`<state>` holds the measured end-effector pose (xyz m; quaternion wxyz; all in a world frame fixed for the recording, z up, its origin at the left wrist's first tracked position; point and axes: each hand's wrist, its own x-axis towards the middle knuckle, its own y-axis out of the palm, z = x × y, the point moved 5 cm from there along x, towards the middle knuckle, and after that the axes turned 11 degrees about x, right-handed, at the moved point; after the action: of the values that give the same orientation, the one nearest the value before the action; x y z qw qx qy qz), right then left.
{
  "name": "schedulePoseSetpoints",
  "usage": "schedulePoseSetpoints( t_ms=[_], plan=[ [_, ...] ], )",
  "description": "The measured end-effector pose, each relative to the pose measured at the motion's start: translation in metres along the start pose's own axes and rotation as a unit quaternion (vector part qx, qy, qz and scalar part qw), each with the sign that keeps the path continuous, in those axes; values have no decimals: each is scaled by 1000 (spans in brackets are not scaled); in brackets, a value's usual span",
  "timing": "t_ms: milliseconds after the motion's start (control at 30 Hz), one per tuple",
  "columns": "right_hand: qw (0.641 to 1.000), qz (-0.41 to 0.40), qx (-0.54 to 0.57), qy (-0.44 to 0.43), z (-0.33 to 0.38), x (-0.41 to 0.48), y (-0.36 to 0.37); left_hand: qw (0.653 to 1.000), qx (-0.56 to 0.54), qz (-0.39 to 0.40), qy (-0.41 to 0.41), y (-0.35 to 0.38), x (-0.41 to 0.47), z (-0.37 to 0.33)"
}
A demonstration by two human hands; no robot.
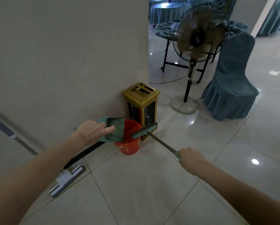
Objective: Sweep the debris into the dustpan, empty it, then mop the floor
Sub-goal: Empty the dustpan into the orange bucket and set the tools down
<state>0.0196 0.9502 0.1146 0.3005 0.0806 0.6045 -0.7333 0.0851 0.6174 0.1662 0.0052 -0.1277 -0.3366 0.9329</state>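
Observation:
My left hand (pixel 93 131) grips a green dustpan (pixel 118 129), tipped so that its mouth hangs over an orange bucket (pixel 129 147) on the floor by the wall. My right hand (pixel 191 157) is shut on the green end of a broom handle (pixel 162 142). The broom's green head (pixel 144 130) rests across the bucket's rim, beside the dustpan. A sponge mop (pixel 68 179) leans against the wall at the left, with its head on the tiles.
A gold and black bin (pixel 141 103) stands behind the bucket at the wall's corner. Past it are a pedestal fan (pixel 199 38) with a cord on the floor, a chair in a blue cover (pixel 231 85) and a folding table (pixel 166 46).

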Motion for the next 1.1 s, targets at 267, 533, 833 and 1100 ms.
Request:
schedulePoseSetpoints(
  t_ms=[267,533,833,1100],
  plan=[
    [984,36,164,56,-4,2,-11,988,-101,-27,-111,-12,-20,41],
    [983,42,163,66,13,-12,-3,983,-143,-33,-109,-21,-34,34],
    [946,35,305,107,47,-39,21,984,-152,-62,-64,-17,-36,-11],
    [841,71,484,232,51,-61,38,962,-250,-100,-42,-9,-19,-36]
  ],
)
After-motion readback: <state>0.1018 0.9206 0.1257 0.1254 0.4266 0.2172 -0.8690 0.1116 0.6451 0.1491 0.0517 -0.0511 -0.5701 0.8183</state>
